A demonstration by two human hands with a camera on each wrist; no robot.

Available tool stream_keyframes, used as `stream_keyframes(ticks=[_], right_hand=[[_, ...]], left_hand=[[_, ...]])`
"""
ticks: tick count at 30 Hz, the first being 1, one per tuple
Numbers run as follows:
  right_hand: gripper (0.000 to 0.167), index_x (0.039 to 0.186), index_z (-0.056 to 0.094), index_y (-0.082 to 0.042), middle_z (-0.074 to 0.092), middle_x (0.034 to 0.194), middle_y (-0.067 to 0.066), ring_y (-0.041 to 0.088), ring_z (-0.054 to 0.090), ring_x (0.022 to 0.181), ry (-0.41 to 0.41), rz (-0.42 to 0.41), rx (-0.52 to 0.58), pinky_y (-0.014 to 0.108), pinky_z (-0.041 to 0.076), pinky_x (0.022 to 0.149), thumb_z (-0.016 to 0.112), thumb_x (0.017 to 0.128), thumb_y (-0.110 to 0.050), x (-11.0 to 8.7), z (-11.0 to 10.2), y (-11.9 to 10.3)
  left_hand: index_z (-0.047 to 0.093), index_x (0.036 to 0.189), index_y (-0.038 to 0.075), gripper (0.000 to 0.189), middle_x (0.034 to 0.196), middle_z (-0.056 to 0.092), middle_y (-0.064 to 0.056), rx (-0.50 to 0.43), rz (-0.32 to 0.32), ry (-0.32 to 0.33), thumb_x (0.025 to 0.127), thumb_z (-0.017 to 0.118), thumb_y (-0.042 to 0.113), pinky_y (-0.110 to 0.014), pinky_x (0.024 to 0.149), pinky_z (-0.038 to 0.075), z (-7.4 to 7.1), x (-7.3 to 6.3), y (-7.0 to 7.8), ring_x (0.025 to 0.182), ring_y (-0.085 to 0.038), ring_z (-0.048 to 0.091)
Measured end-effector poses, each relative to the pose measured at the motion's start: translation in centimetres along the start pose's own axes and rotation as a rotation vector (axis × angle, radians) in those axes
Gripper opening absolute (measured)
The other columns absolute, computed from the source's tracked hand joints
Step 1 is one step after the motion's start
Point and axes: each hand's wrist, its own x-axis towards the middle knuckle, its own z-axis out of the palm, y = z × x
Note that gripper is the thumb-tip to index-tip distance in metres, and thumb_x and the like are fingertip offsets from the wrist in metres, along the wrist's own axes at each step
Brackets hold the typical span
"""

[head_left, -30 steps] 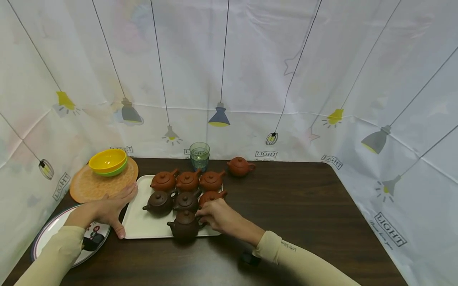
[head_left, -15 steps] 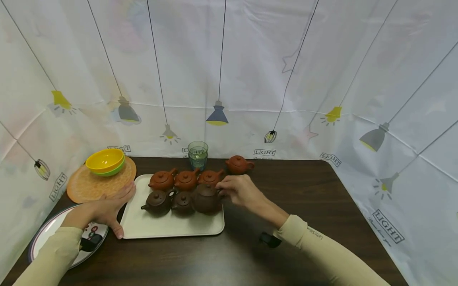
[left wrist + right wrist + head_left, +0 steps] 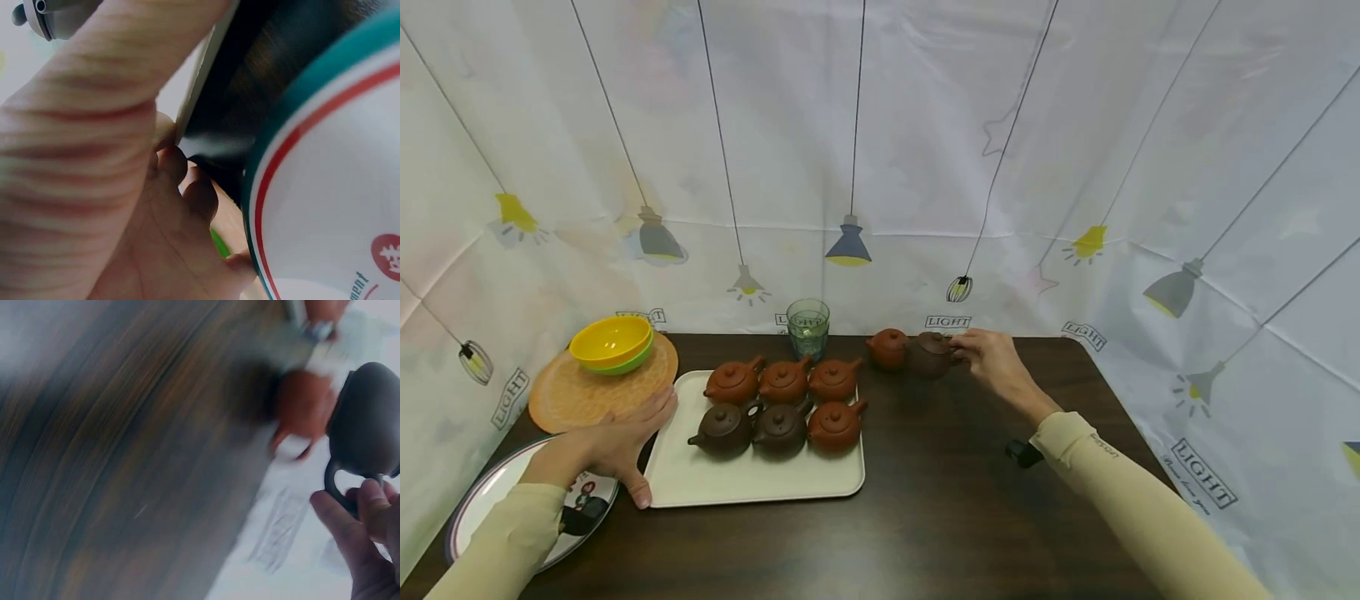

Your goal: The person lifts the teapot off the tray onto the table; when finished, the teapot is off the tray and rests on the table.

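Observation:
My right hand [image 3: 997, 367] pinches the handle of a dark brown teapot [image 3: 929, 356]. In the right wrist view that dark teapot [image 3: 367, 419] hangs from my fingertips; in the head view it appears beside a brick-red teapot [image 3: 887, 349] at the table's back. A cream tray [image 3: 760, 487] carries several teapots in two rows. Its back row is all brick-red, including one on the left [image 3: 733, 382]; two dark brown ones [image 3: 722, 431] and a brick-red one [image 3: 835, 427] make up the front row. Spread along the tray's left edge, my left hand [image 3: 617, 446] touches the rim.
A green glass [image 3: 808, 329] stands behind the tray. Yellow and green bowls [image 3: 612, 342] sit stacked on a round orange mat [image 3: 568, 396] at the back left. A white plate [image 3: 490, 517] lies under my left forearm. A printed curtain [image 3: 910, 167] hangs behind the dark table [image 3: 940, 517].
My right hand has carried the dark brown teapot from the tray's front edge, over the tray, to the back right. My left hand has stayed at the tray's left edge.

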Motion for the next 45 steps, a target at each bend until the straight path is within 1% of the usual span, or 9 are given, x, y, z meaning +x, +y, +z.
stream_keyframes(ticks=[4, 8, 17, 32, 35, 37, 40, 42, 45], right_hand=[[0.027, 0.118, 0.079, 0.005, 0.079, 0.106, 0.020, 0.036, 0.078, 0.093, 0.030, 0.076, -0.009, 0.047, 0.065, 0.075, 0.066, 0.096, 0.015, -0.8, 0.2, 3.6], [0.026, 0.117, 0.078, 0.008, 0.077, 0.107, 0.024, 0.041, 0.077, 0.096, 0.045, 0.114, -0.035, 0.052, 0.065, 0.078, 0.064, 0.097, 0.016, -1.4, 0.5, 6.0], [0.025, 0.110, 0.080, 0.007, 0.077, 0.098, 0.024, 0.042, 0.076, 0.092, 0.041, 0.146, -0.125, 0.054, 0.064, 0.080, 0.062, 0.095, 0.017, -1.5, 1.7, 8.0], [0.026, 0.116, 0.077, 0.008, 0.076, 0.104, 0.026, 0.044, 0.075, 0.098, -0.015, 0.129, -0.104, 0.055, 0.063, 0.084, 0.062, 0.097, 0.017, -0.4, 2.6, 7.2], [0.028, 0.123, 0.074, 0.009, 0.075, 0.112, 0.029, 0.047, 0.073, 0.105, -0.031, 0.106, -0.122, 0.058, 0.062, 0.089, 0.062, 0.098, 0.015, -0.1, 2.4, 7.1], [0.037, 0.135, 0.068, 0.009, 0.070, 0.127, 0.033, 0.050, 0.067, 0.119, -0.037, 0.083, -0.125, 0.060, 0.059, 0.097, 0.059, 0.099, 0.015, -0.1, 2.1, 6.8], [0.050, 0.149, 0.056, 0.010, 0.059, 0.144, 0.036, 0.053, 0.057, 0.132, -0.014, 0.025, -0.093, 0.063, 0.055, 0.103, 0.055, 0.099, 0.014, 0.2, 1.6, 5.6], [0.054, 0.153, 0.051, 0.008, 0.056, 0.150, 0.034, 0.051, 0.059, 0.127, 0.002, -0.015, -0.047, 0.061, 0.055, 0.097, 0.056, 0.099, 0.011, 0.5, 1.3, 4.3], [0.055, 0.154, 0.053, 0.002, 0.061, 0.148, 0.028, 0.046, 0.066, 0.119, -0.001, -0.066, 0.033, 0.057, 0.057, 0.090, 0.063, 0.101, 0.003, 1.4, 1.2, 2.1]], left_hand=[[-0.003, 0.169, -0.003, 0.164, 0.175, -0.015, -0.034, -0.037, 0.023, 0.007, 0.057, 0.101, 0.057, -0.096, 0.107, -0.002, 0.6, -0.1, -0.5, 0.162, -0.057, -0.008], [-0.003, 0.169, -0.004, 0.164, 0.175, -0.015, -0.033, -0.032, 0.001, 0.000, 0.057, 0.102, 0.054, -0.094, 0.110, -0.002, 0.4, -0.3, -0.3, 0.163, -0.058, -0.006], [-0.002, 0.169, -0.005, 0.165, 0.176, -0.013, -0.033, -0.030, -0.015, -0.006, 0.055, 0.103, 0.054, -0.094, 0.112, -0.002, 0.1, -0.1, 0.0, 0.163, -0.057, -0.006], [-0.004, 0.169, -0.002, 0.166, 0.176, -0.014, -0.032, -0.038, -0.041, -0.011, 0.055, 0.101, 0.057, -0.093, 0.112, -0.003, 0.3, 0.1, -0.2, 0.163, -0.057, -0.005], [-0.004, 0.169, -0.002, 0.166, 0.176, -0.014, -0.032, -0.032, -0.044, -0.011, 0.055, 0.102, 0.057, -0.093, 0.112, -0.002, 0.2, 0.1, 0.0, 0.163, -0.057, -0.005], [-0.004, 0.169, -0.002, 0.166, 0.176, -0.014, -0.031, -0.033, -0.043, -0.009, 0.055, 0.101, 0.057, -0.093, 0.112, -0.002, 0.1, 0.1, 0.0, 0.164, -0.056, -0.006], [-0.002, 0.169, -0.003, 0.166, 0.176, -0.013, -0.032, -0.032, -0.036, -0.007, 0.054, 0.102, 0.056, -0.093, 0.113, -0.002, -0.1, 0.1, 0.1, 0.164, -0.056, -0.006], [-0.002, 0.169, -0.003, 0.165, 0.176, -0.012, -0.032, -0.032, -0.035, -0.008, 0.054, 0.102, 0.056, -0.093, 0.113, -0.002, -0.1, 0.0, 0.1, 0.164, -0.056, -0.005], [-0.001, 0.169, -0.004, 0.164, 0.176, -0.011, -0.033, -0.029, -0.036, -0.010, 0.055, 0.101, 0.056, -0.093, 0.113, -0.001, -0.1, -0.1, 0.1, 0.163, -0.057, -0.004]])
